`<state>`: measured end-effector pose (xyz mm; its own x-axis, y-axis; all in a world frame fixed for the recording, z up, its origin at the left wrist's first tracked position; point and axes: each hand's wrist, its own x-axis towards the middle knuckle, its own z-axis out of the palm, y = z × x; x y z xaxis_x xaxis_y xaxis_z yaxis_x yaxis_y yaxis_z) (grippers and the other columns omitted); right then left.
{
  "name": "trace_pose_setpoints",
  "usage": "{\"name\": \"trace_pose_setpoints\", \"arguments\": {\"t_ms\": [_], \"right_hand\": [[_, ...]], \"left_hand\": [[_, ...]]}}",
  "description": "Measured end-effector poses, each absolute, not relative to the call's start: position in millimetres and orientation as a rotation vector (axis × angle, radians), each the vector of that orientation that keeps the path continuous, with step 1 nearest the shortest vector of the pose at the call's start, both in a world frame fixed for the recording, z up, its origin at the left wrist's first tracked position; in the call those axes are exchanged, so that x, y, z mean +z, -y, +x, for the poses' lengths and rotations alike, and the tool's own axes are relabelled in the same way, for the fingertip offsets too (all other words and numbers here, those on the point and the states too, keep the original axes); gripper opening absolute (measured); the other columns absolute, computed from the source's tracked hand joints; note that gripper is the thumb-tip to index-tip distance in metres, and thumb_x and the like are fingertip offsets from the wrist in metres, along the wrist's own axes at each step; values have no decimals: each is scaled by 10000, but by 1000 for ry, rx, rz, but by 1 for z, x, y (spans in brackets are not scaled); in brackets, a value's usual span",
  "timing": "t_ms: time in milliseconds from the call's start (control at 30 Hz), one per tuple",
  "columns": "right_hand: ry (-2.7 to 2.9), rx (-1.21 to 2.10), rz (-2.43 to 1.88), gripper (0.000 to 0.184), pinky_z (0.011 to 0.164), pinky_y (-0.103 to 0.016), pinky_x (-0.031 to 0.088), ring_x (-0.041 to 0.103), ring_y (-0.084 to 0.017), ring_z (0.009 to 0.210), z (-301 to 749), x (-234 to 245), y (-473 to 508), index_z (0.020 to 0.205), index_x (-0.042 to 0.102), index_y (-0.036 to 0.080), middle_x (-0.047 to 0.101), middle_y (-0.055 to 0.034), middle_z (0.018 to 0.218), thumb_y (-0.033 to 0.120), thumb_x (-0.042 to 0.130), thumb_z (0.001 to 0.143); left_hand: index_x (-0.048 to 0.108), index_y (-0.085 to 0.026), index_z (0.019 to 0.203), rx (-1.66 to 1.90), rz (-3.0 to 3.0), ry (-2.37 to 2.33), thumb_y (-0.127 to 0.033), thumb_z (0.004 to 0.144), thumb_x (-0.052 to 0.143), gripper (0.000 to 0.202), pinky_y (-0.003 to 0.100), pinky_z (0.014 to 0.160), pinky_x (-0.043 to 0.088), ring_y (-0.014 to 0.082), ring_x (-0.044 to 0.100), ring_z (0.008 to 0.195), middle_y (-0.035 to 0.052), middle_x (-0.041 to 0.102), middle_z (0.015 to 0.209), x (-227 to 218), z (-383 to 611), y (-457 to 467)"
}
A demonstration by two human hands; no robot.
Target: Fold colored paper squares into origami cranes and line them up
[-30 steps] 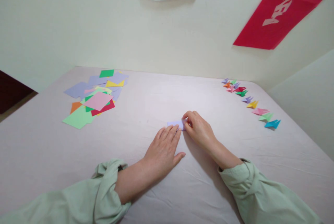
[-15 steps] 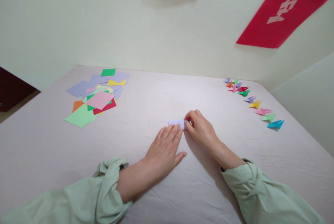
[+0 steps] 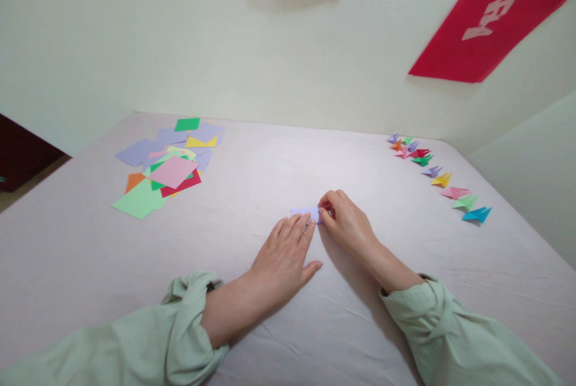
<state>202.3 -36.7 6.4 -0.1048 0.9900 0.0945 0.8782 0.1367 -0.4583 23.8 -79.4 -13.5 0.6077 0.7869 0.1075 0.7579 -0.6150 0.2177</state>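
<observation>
A small folded piece of lilac paper (image 3: 300,212) lies flat on the pale cloth in front of me. My left hand (image 3: 283,248) rests palm down, its fingers stretched out and their tips pressing on the paper's near edge; the thumb sticks out to the right. At the right end of the paper, my right hand (image 3: 344,218) pinches its edge between thumb and index finger. Part of the paper is hidden under my fingertips.
On the left lies a loose pile of coloured paper sheets (image 3: 173,171). Several small folded paper figures run down the right side, a blue one (image 3: 477,215) nearest. The cloth-covered table (image 3: 252,164) meets a wall behind, where a red banner (image 3: 477,26) hangs.
Almost nothing differs. Both hands and the lilac paper keep their places; the view has shifted very slightly.
</observation>
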Motion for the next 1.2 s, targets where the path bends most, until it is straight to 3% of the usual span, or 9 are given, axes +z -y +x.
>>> {"name": "trace_pose_setpoints", "arguments": {"t_ms": [367,633,833,967,1200], "right_hand": [[2052,406,-1788,111,658,-259,405,565,-154,770,204,6,34,910,562,202,577,-36,902,161,469,867],[2185,390,-1802,192,649,-249,407,586,-135,754,207,29,53,975,599,210,585,-46,1025,127,440,905],[2151,496,-1743,293,709,-254,450,605,-141,816,212,19,73,1090,614,244,568,-54,1114,107,446,892],[2022,577,-1618,269,808,-274,461,605,-158,893,214,5,71,1069,633,236,595,-43,1026,124,456,901],[1943,605,-1543,263,828,-301,470,602,-171,903,217,-7,65,1055,657,223,618,-48,988,130,462,904]], "left_hand": [[350,-124,1453,212,2691,-1300,-534,910,436,686,433,1155,242,285,329,1398,123,359,1528,-14,23,78],[342,-119,1460,211,2718,-1302,-528,915,423,686,431,1155,242,286,326,1399,117,348,1535,-17,23,79],[326,-122,1466,257,2749,-1309,-535,921,404,688,419,1161,225,275,318,1405,118,334,1541,-20,22,80],[324,-118,1468,242,2758,-1317,-544,918,409,701,419,1155,237,274,330,1397,120,344,1536,-20,21,80],[341,-113,1462,228,2786,-1321,-543,924,395,691,418,1151,253,268,331,1399,118,350,1534,-19,21,81]]}}
